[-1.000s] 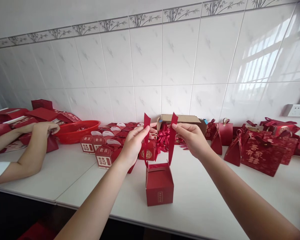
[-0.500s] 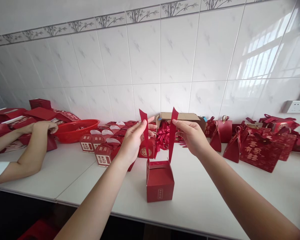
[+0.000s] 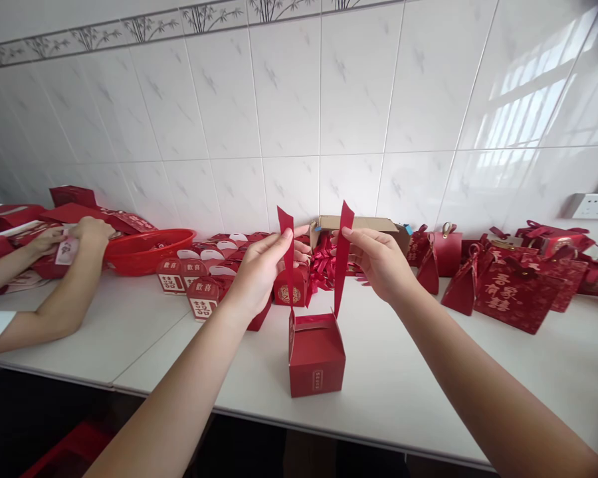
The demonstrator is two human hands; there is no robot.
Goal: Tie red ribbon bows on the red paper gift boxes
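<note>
A small red gift box [image 3: 317, 355] stands upright near the table's front edge, its top flaps folded up. From its two sides a red ribbon [image 3: 343, 265] runs upward, one end in each hand. My left hand [image 3: 264, 269] pinches the left ribbon end between thumb and fingers. The right end is pinched in my right hand [image 3: 376, 255], at about the same height. Both ends are held taut and apart, with their slanted tips sticking up above my fingers. Behind my left hand stand several finished-looking red boxes [image 3: 203, 299] with white-and-gold character panels.
A cardboard box [image 3: 359, 226] with red ribbons [image 3: 323, 262] lies at the back. Red gift bags [image 3: 515, 292] stand at right. At left are a red basin [image 3: 144, 255] and a co-worker's hands [image 3: 90, 229] among red packaging. A white socket strip [image 3: 593, 206] is on the tiled wall.
My hands keep hold of both ribbon ends almost unmoved. The view has shifted slightly. At left, the co-worker's hands now hold up a small pale printed piece.
</note>
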